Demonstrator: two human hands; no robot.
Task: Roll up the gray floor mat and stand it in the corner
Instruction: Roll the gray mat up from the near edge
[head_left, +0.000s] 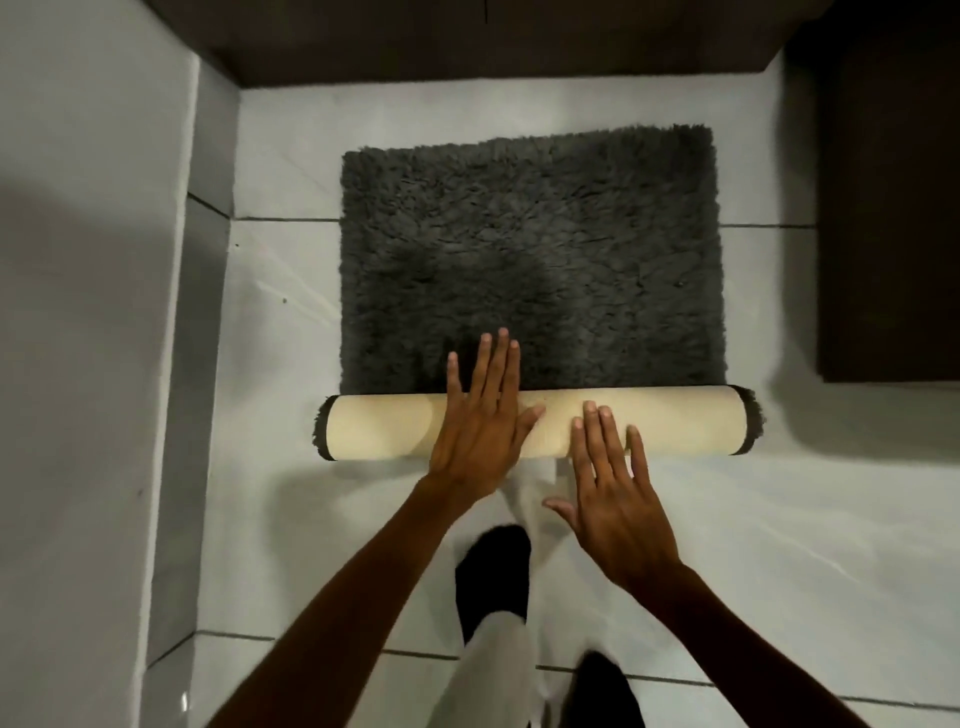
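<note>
A shaggy dark gray floor mat (530, 249) lies on the pale tiled floor. Its near end is rolled into a tube (384, 428) that shows the cream backing, with gray fringe at both ends. My left hand (480, 421) lies flat across the middle of the roll, fingers spread and reaching onto the flat pile. My right hand (613, 488) has its fingertips on the near side of the roll, palm hovering over the floor. Neither hand grips anything.
A white wall (88, 312) runs along the left, meeting a dark cabinet base (467, 47) at the far left corner. Dark furniture (888, 208) stands at the right. My feet in black socks (493, 577) are on the tiles just behind the roll.
</note>
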